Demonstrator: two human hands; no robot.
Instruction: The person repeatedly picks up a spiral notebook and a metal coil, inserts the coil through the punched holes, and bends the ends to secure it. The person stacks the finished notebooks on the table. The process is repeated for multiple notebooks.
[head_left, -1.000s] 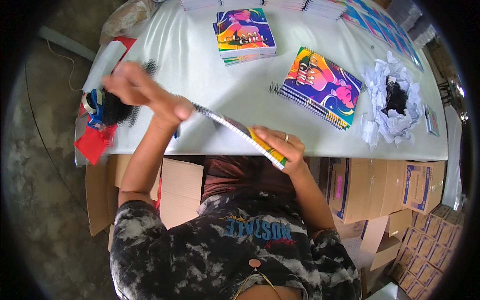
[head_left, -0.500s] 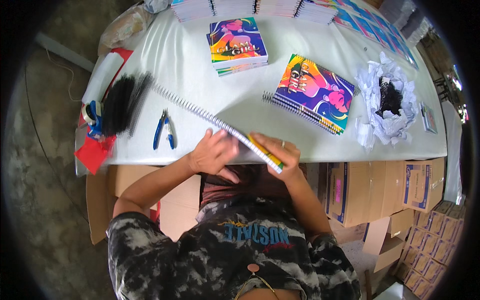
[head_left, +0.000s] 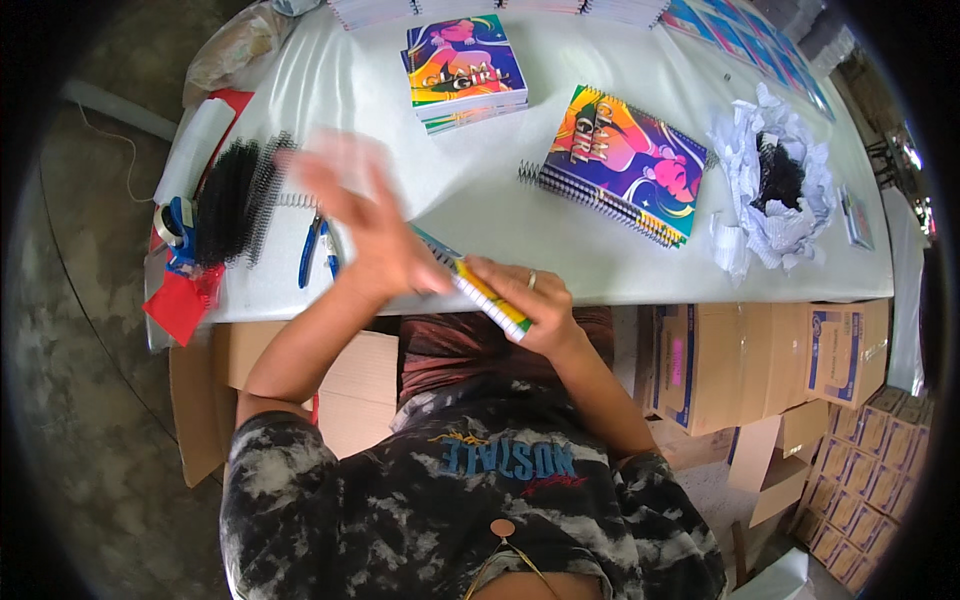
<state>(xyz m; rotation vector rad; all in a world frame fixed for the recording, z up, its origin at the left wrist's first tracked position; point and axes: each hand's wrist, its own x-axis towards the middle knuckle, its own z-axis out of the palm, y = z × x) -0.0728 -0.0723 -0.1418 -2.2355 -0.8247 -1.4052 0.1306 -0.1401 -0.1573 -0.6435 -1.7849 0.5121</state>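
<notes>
- Clamping its fingers on a thin notebook with white page edges and a yellow-and-green cover (head_left: 494, 306), the right hand (head_left: 525, 300) is at the centre of the frame and wears a ring (head_left: 532, 279).
- The notebook slants down to the right, edge up, just above the near rim of the table.
- The left hand (head_left: 360, 225), left of centre, has its fingers spread apart and blurred; its thumb is at the notebook's upper end — whether it touches, I cannot tell.
- A short length of thin wire spiral (head_left: 297, 200) shows just left of that hand; the rest is hidden.
- Below the spiral lie blue-handled pliers (head_left: 310, 255), partly behind the left hand.
- Farther left is a heap of black wire coils (head_left: 230, 205), beside a blue tape dispenser (head_left: 181, 228) and a shiny red sheet (head_left: 178, 308).
- At upper centre is a squared stack of colourful illustrated notebooks (head_left: 465, 70); right of centre, a tilted pile of spiral-bound notebooks (head_left: 625, 165).
- Toward the right edge, crumpled pale paper (head_left: 732, 195) surrounds a black tangle (head_left: 778, 180).
- All this rests on a table with a glossy white covering (head_left: 570, 55) — brown cardboard boxes (head_left: 735, 365) stand below it at lower right.
</notes>
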